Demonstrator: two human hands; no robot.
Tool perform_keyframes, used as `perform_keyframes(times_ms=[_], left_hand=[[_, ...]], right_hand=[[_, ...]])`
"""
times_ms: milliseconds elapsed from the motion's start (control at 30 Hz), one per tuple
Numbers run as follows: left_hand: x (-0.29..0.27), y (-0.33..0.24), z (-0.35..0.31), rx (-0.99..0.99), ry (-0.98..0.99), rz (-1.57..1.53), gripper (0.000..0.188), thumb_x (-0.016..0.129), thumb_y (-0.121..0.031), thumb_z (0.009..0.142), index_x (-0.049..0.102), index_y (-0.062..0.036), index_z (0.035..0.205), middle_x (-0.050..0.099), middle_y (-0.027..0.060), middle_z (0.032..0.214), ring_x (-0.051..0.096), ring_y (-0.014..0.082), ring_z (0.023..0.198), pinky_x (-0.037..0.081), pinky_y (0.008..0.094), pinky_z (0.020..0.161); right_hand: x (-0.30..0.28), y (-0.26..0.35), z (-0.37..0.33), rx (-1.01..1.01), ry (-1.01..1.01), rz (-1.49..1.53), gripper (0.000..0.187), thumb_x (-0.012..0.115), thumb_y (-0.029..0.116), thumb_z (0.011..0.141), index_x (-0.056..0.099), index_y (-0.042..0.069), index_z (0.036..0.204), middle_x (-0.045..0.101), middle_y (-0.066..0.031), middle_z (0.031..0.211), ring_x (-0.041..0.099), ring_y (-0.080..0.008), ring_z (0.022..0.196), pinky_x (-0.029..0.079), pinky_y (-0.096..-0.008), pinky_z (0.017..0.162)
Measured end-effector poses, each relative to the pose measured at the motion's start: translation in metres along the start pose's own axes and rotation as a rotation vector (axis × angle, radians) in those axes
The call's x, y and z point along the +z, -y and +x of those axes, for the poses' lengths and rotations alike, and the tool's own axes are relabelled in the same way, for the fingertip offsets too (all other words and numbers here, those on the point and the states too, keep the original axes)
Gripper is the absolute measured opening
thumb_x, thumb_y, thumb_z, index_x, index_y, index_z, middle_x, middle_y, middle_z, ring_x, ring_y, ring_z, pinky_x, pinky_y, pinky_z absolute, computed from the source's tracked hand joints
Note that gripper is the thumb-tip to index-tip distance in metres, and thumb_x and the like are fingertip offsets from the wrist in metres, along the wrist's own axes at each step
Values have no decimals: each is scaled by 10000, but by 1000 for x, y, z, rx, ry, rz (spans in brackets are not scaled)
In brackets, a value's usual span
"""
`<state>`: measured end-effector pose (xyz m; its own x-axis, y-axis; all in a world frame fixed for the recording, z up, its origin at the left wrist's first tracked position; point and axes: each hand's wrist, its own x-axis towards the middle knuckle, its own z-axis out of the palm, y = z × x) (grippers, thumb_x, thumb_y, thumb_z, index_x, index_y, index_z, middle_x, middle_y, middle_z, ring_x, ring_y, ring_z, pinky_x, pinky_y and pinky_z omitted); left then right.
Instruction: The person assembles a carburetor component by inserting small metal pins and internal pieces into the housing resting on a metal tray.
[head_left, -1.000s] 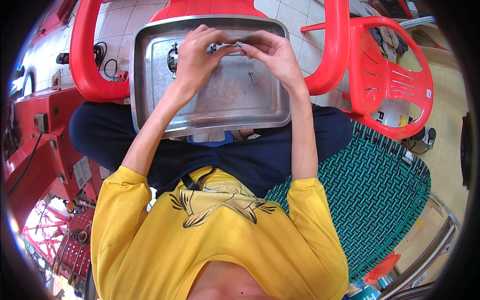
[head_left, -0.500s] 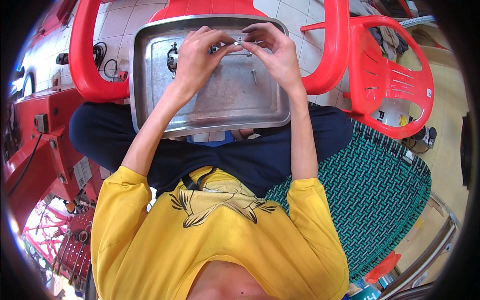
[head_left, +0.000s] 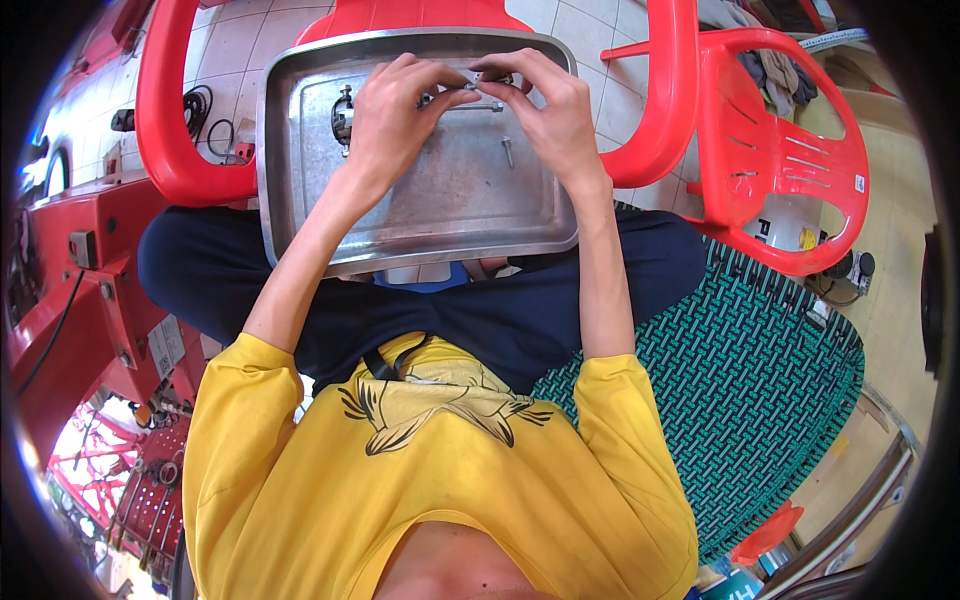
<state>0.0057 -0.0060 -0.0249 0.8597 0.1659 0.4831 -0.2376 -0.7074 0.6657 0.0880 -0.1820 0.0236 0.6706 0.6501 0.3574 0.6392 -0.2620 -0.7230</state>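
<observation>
Over a shallow metal tray (head_left: 440, 225), both of my hands meet fingertip to fingertip. My left hand (head_left: 395, 115) is closed in a pinch on a small silvery metal piece (head_left: 472, 87), too small to make out further. Beside it, my right hand (head_left: 550, 110) is also closed, its thumb and fingers pressed around a small part that they mostly hide. A dark metal assembly (head_left: 343, 120) lies in the tray, partly covered by my left hand. From behind that hand a thin metal rod (head_left: 485, 107) sticks out. Below my right hand rests a loose bolt (head_left: 508, 152).
The tray lies across my crossed legs and against a red plastic chair (head_left: 160, 110). Another red chair (head_left: 780, 160) stands to the right, above a green woven seat (head_left: 740, 390). Red machinery (head_left: 90, 270) stands close on the left. A black cable (head_left: 200, 110) lies on the tiles.
My right hand's fingers have curled in, and its fingertips have shifted slightly around the small part. My left hand keeps nearly the same place. The bolt and the dark assembly have not moved.
</observation>
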Motion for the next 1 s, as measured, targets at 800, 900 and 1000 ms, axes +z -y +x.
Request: perform_keyframes(times_ms=[800,900,1000], left_hand=[[0,-1,0,-47,70,60,212,790,-222,881,753,-82,1036,730,76,937,686,228,866,523,381,796],[-1,-1,0,-48,47,8,210,803,-184,860,750,-81,1035,731,76,937,685,230,854,528,373,802],[-3,-3,1,-45,65,4,203,814,-153,836,749,-86,1016,734,68,930,684,227,850,533,364,802]], right_hand=[[4,-7,-3,51,-89,-8,223,775,85,857,726,38,1070,747,-75,1008,741,-191,878,567,-324,772],[4,-5,-3,107,-132,100,214,800,91,857,747,65,1063,763,-49,971,749,-155,883,565,-275,798],[3,-7,-3,125,-110,99,228,815,126,854,743,64,1062,766,-50,930,752,-150,868,566,-263,795]])
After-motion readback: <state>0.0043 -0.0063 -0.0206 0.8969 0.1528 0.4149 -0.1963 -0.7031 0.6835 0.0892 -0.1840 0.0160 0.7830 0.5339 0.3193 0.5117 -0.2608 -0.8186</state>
